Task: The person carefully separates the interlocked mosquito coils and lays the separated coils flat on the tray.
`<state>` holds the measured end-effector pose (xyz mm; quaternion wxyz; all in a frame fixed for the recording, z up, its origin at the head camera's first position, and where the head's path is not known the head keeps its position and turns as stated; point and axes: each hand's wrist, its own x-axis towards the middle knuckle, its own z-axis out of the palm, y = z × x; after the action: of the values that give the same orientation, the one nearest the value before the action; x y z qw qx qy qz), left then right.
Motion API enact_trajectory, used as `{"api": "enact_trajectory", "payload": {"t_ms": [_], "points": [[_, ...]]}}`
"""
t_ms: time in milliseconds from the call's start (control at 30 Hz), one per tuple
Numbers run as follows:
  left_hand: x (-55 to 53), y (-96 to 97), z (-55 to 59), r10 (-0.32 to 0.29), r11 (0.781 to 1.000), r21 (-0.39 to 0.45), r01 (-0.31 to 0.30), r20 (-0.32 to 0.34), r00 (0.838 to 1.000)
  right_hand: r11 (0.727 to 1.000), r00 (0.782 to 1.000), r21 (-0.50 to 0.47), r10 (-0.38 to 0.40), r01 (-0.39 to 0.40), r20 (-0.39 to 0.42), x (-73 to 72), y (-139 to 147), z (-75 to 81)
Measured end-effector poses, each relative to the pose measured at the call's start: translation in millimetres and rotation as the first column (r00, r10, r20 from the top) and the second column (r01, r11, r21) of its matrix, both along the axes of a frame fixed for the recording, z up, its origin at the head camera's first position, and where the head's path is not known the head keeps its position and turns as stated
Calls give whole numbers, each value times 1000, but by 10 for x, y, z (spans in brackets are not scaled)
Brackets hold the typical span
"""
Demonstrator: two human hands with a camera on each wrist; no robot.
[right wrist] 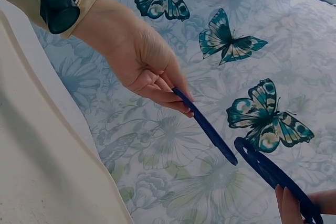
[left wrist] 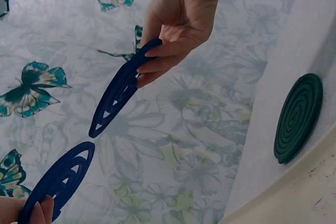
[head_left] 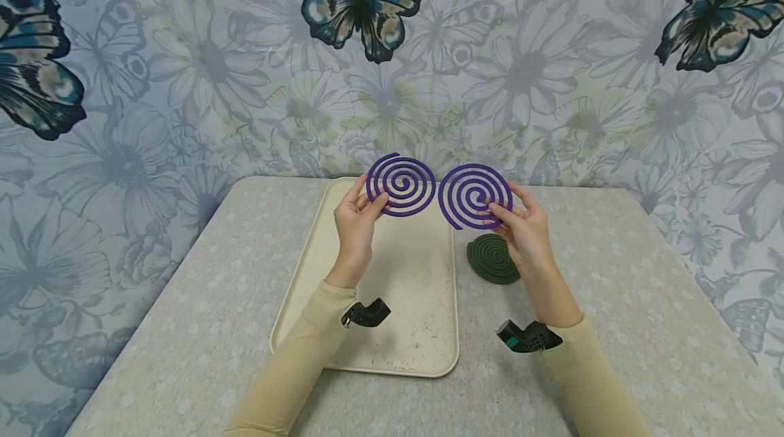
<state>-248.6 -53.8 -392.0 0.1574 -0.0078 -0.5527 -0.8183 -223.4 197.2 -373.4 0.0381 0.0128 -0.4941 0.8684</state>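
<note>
Left purple spiral coil (head_left: 403, 182): held up in the air, face toward the wearer, outer tail at the top; nearly edge-on from the left wrist, its long outline slants from lower left to upper right.
Right purple spiral coil (head_left: 478, 197): raised just beside it, also facing the wearer, outer tail at the lower left; same slant from the left wrist.
Left hand (head_left: 356, 222): thumb and fingers pinch the left coil's outer side.
Right hand (head_left: 528, 229): pinches its coil, thumb in front.
Green coil (head_left: 492, 260): flat on the table (head_left: 184, 301), right of the cream tray (head_left: 404, 301).
</note>
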Motion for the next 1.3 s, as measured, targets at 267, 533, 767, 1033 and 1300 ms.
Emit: {"api": "enact_trajectory", "payload": {"t_ms": [267, 533, 767, 1033, 1300], "points": [[-183, -86, -164, 63, 998, 31, -63, 19, 998, 1000, 1000, 10, 9, -9, -25, -15, -21, -39], [-434, -218, -453, 157, 987, 37, -159, 38, 987, 1000, 1000, 15, 8, -7, -18, -23, -37, -54], [-598, -296, -739, 176, 984, 18, -179, 110, 978, 999, 999, 37, 5, -4, -35, -35, -51, -77], [-673, -323, -961, 237, 972, -41, -233, 163, 958, 1000, 999, 29, 8, -7, -43, -44, -66, -97], [-687, -365, -1029, 311, 946, -153, -284, 201, 929, 999, 999, 38, 20, -18, -35, -51, -73, -114]]}}
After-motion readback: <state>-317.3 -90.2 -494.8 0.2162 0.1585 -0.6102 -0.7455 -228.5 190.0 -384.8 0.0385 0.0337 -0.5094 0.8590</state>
